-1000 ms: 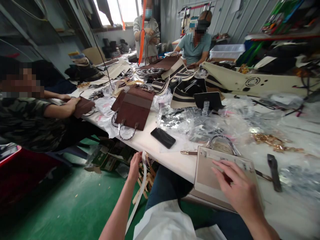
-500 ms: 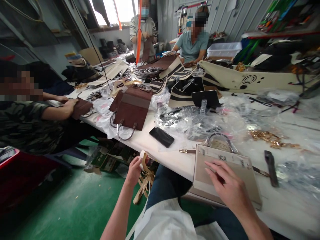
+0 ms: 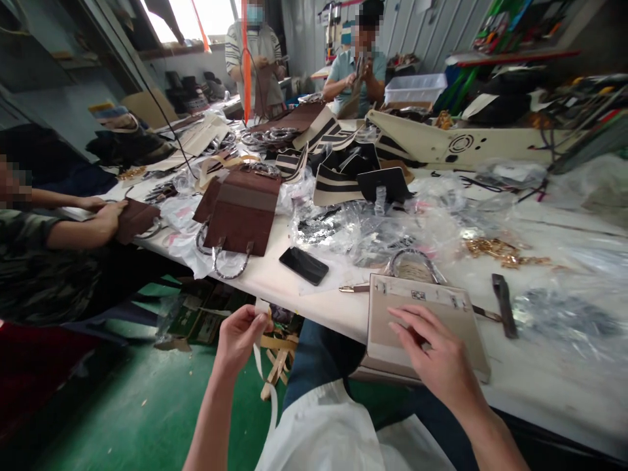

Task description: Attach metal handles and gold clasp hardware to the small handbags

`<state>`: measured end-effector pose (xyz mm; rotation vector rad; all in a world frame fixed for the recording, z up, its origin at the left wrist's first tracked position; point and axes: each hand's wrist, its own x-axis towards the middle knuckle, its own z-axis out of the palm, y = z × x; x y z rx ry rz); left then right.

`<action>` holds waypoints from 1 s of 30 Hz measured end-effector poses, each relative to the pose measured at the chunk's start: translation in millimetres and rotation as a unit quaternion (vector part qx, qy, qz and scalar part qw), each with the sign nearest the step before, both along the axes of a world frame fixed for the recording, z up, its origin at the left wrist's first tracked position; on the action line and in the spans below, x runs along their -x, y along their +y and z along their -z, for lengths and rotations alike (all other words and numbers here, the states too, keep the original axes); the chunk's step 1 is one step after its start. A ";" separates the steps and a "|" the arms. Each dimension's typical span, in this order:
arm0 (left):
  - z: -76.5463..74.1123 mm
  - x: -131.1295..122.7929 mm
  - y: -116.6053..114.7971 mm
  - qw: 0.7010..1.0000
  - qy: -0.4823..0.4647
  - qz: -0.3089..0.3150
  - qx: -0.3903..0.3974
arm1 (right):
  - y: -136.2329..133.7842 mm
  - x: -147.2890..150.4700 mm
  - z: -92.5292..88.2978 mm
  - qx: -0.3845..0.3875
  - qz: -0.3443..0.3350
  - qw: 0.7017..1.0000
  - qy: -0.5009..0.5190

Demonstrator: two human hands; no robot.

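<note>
A white tape strip (image 3: pixel 258 358) is pinched in the fingers of my left hand (image 3: pixel 240 333), off the table's front edge. Its long tail dangles down beside my leg. My right hand (image 3: pixel 434 343) is over the face of a beige handbag (image 3: pixel 392 333), fingers stretched out and a little apart; whether the fingertips touch the bag I cannot tell. The bag lies flat at the table edge, partly over my lap, its wrapped round handle (image 3: pixel 417 255) pointing away from me. Strap ends with metal tips stick out at both sides of it.
A black phone (image 3: pixel 304 265) lies left of the bag, near a brown handbag (image 3: pixel 243 219). Clear plastic wrap (image 3: pixel 343 229), gold chain (image 3: pixel 505 252) and a dark strap piece (image 3: pixel 504 305) lie behind and right. Tan strips (image 3: pixel 277 373) hang below. Several co-workers are around the table.
My left hand has turned and moved slightly left and down with the tape strip. The view has shifted right. My right hand stays over the bag. The far seated co-worker has raised both hands.
</note>
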<state>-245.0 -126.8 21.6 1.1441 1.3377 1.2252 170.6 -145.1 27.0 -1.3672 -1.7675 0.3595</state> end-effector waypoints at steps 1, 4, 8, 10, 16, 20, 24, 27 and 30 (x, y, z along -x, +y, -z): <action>-13.3 -5.1 2.8 0.999 0.035 0.023 -0.004 | 0.6 4.3 -6.4 0.013 0.002 1.000 0.024; -36.2 -33.2 16.0 0.993 0.093 0.078 0.009 | 3.6 18.5 -27.6 0.054 -0.018 0.994 0.098; -40.4 -84.3 31.7 0.975 0.153 0.157 0.031 | 5.8 29.7 -51.2 0.109 -0.076 0.978 0.162; -40.2 -107.7 36.3 0.962 0.191 0.194 0.012 | 5.2 29.3 -58.1 0.130 -0.088 0.972 0.175; -38.6 -154.7 41.3 0.930 0.221 0.292 -0.025 | 2.3 16.4 -59.0 0.143 -0.053 0.972 0.179; -37.2 -171.2 41.5 0.913 0.229 0.336 -0.040 | 0.6 10.1 -53.8 0.134 -0.045 0.974 0.178; -42.5 -181.7 42.7 0.906 0.217 0.360 -0.051 | -3.2 4.4 -52.5 0.118 -0.037 0.976 0.182; -49.6 -189.8 44.5 0.906 0.178 0.379 -0.069 | -5.8 -2.2 -51.8 0.109 -0.056 0.974 0.189; -54.1 -200.4 46.0 0.898 0.133 0.417 -0.039 | -6.4 -9.4 -50.2 0.104 -0.073 0.973 0.191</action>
